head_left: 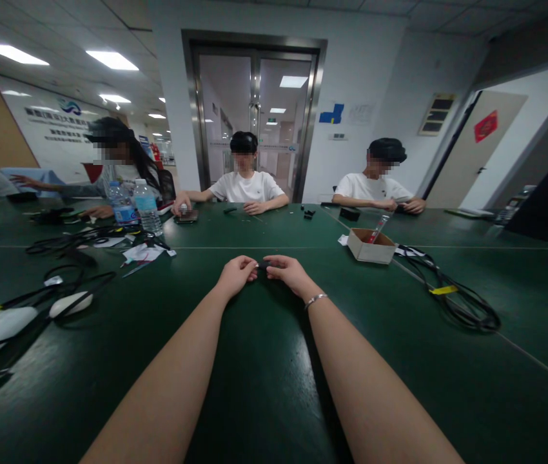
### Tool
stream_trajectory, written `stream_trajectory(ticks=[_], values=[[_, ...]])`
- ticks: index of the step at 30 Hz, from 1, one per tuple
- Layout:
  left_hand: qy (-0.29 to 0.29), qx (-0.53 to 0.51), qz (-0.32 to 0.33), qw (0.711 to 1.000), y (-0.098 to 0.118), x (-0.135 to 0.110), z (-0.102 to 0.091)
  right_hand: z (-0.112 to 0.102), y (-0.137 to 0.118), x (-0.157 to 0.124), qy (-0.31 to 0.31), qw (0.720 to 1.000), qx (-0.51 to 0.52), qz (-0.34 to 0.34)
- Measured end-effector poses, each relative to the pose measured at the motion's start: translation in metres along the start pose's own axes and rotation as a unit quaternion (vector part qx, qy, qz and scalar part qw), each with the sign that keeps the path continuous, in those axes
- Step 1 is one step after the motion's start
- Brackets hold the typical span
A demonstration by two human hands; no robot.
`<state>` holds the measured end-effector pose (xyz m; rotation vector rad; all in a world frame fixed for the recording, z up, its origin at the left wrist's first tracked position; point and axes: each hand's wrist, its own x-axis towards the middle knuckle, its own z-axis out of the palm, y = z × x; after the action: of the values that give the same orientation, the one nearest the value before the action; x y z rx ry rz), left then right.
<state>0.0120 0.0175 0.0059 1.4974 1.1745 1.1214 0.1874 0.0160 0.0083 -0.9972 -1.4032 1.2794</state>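
Note:
Both my arms reach forward over the green table [264, 386], and the hands meet near its middle. My right hand [291, 273] pinches a small black object [263, 265] between thumb and fingers. From the other side, my left hand [237, 274] has its thumb and fingertips pressed together at the object's left end, where a tiny shiny bit shows. Whether the left fingers grip that end or a separate small piece cannot be made out. The object's kind is too small to tell, and fingers cover part of it.
An open cardboard box [371, 251] holding a red-and-clear item stands right of my hands, beside coiled black cable [467, 306]. Water bottles [146, 205], tangled cables [85, 240], paper scraps [143, 253] and a white mouse [71, 303] lie left. Several people sit across the table.

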Motion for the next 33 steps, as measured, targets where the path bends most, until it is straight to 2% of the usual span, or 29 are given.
stream_trajectory(ticks=[7, 16, 24, 33], values=[[0.042, 0.021, -0.032, 0.998, 0.0019, -0.0006, -0.0007, -0.0018, 0.0004, -0.0014, -0.008, 0.999, 0.045, 0.015], [0.013, 0.029, -0.026, 0.999, -0.0056, 0.0044, -0.0033, -0.0029, -0.001, -0.0014, -0.021, 0.998, 0.058, 0.022], [0.038, 0.037, -0.018, 0.998, -0.0057, 0.003, -0.0009, -0.002, -0.0005, -0.0014, -0.019, 0.998, 0.063, 0.019], [0.036, 0.04, -0.027, 0.998, -0.0054, 0.0033, -0.0019, -0.0019, -0.0018, -0.0019, -0.019, 0.997, 0.069, 0.028]])
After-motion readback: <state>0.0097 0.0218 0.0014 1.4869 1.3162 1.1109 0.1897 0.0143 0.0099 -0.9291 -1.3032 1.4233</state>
